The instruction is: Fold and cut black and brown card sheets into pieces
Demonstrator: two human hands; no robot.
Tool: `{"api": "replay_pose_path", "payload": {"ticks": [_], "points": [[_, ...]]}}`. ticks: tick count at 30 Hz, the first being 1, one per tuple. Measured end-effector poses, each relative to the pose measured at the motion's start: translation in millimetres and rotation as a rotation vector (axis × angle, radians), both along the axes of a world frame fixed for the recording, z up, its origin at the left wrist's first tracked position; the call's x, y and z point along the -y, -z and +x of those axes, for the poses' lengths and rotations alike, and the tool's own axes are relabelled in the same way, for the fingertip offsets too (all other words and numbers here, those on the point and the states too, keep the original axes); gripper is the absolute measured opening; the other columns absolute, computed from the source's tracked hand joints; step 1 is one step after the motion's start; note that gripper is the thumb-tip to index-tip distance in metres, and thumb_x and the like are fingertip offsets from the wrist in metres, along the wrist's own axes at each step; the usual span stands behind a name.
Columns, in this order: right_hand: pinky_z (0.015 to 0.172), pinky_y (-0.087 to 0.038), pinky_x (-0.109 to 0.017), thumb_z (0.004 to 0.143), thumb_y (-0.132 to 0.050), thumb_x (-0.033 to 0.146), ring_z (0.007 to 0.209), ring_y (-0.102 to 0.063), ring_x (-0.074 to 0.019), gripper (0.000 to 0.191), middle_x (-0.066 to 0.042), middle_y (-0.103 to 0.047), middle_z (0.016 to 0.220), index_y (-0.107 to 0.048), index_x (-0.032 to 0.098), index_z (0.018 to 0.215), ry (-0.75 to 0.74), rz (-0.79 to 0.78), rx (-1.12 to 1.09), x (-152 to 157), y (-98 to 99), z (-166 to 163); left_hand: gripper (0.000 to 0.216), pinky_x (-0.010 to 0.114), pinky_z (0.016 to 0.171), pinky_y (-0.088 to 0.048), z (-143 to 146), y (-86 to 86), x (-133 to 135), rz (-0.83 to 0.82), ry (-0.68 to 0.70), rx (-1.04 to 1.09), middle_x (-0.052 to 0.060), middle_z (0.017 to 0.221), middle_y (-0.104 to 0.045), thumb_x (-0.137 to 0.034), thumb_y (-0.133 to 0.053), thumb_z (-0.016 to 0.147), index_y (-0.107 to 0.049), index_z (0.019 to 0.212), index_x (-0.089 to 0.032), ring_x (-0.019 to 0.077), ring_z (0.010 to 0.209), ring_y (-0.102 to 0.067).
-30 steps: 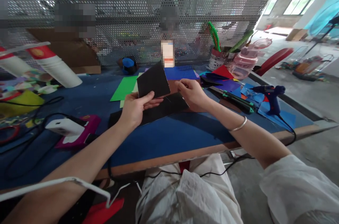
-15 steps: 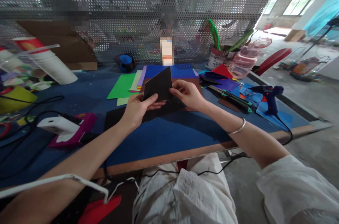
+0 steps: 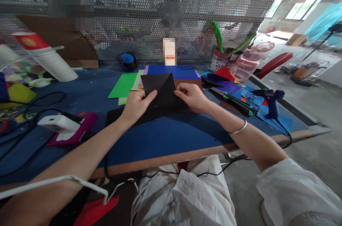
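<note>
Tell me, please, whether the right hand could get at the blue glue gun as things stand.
Probably yes: the glue gun stands to the right of the right hand, with only a knife lying flat between. It would first have to release the black paper.

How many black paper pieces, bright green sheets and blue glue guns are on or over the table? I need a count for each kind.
Black paper pieces: 2 (folded piece in left hand and right hand; flat sheet on table)
Bright green sheets: 1
Blue glue guns: 1
Total: 4
</note>
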State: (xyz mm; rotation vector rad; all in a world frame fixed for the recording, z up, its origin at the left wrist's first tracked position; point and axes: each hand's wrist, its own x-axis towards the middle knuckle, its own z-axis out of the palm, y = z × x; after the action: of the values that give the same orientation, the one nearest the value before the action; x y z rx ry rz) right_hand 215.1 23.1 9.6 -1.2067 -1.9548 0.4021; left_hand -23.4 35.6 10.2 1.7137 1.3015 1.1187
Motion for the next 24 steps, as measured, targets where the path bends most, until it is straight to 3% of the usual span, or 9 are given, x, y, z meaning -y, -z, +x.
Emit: {"api": "replay_pose_path", "payload": {"ticks": [5,10,13,15,17,19,22,24], "points": [[0.082,-0.047,-0.032,0.097,-0.047,0.015,0.091,-0.065,-0.0200,0.024,-0.009,-0.074,0.096,-0.071,0.016,0.093,-0.029,0.016,0.091,-7,8.1,11,0.033,0.029,0.056,-0.054,1,-2.5,-5,-0.054,-0.043,0.114,0.004,0.064,-0.068,-0.047,-0.069,0.087,-0.063,0.066,-0.021,0.0214,0.062,-0.069],[0.095,-0.048,-0.037,0.073,-0.047,-0.007,0.100,-0.064,-0.0213,0.052,-0.009,-0.074,0.102,-0.081,0.019,0.102,-0.158,-0.019,0.267,-15,17.0,20,0.024,0.031,0.064,-0.062,5,-2.7,-7,-0.181,-0.001,0.167,0.004,0.067,-0.069,-0.033,-0.062,0.093,-0.063,0.073,-0.021,0.0215,0.068,-0.073],[0.089,-0.048,-0.036,0.066,-0.045,-0.006,0.093,-0.061,-0.0209,0.050,-0.008,-0.072,0.093,-0.082,0.019,0.088,-0.177,0.008,0.319,-18,17.5,23,0.028,0.030,0.065,-0.062,8,0.5,-6,-0.222,0.018,0.150,0.001,0.059,-0.061,-0.026,-0.067,0.089,-0.058,0.063,-0.021,0.0198,0.066,-0.069],[0.084,-0.046,-0.035,0.065,-0.044,-0.005,0.086,-0.059,-0.0205,0.037,-0.007,-0.067,0.080,-0.074,0.018,0.066,-0.154,0.048,0.320,-19,14.5,26,0.026,0.028,0.066,-0.063,10,2.9,-5,-0.236,0.032,0.143,0.000,0.060,-0.061,-0.024,-0.067,0.088,-0.059,0.063,-0.021,0.0196,0.070,-0.069],[0.081,-0.045,-0.035,0.065,-0.043,-0.004,0.081,-0.057,-0.0199,0.033,-0.006,-0.062,0.072,-0.065,0.018,0.057,-0.119,0.086,0.307,-19,10.9,29,0.019,0.028,0.068,-0.063,10,4.7,-6,-0.252,0.051,0.143,0.002,0.067,-0.066,-0.023,-0.065,0.088,-0.065,0.069,-0.021,0.0202,0.075,-0.071],[0.080,-0.046,-0.035,0.066,-0.041,-0.004,0.082,-0.058,-0.0198,0.035,-0.006,-0.065,0.074,-0.067,0.018,0.062,-0.108,0.111,0.301,-19,8.9,30,0.015,0.029,0.069,-0.063,10,5.9,-6,-0.259,0.061,0.145,0.003,0.073,-0.069,-0.025,-0.064,0.087,-0.068,0.072,-0.021,0.0208,0.078,-0.072],[0.086,-0.049,-0.036,0.070,-0.042,-0.005,0.093,-0.062,-0.0212,0.045,-0.008,-0.073,0.094,-0.078,0.019,0.082,-0.149,0.121,0.321,-19,10.1,29,0.017,0.032,0.070,-0.064,9,7.4,-8,-0.247,0.059,0.147,0.003,0.075,-0.069,-0.029,-0.067,0.085,-0.066,0.070,-0.022,0.0216,0.077,-0.071],[0.090,-0.050,-0.038,0.070,-0.045,-0.005,0.100,-0.062,-0.0223,0.046,-0.008,-0.075,0.103,-0.081,0.021,0.084,-0.192,0.134,0.358,-17,10.8,27,0.016,0.034,0.072,-0.065,7,8.9,-10,-0.241,0.067,0.148,0.004,0.076,-0.069,-0.033,-0.069,0.083,-0.067,0.071,-0.022,0.0228,0.079,-0.072]]}}
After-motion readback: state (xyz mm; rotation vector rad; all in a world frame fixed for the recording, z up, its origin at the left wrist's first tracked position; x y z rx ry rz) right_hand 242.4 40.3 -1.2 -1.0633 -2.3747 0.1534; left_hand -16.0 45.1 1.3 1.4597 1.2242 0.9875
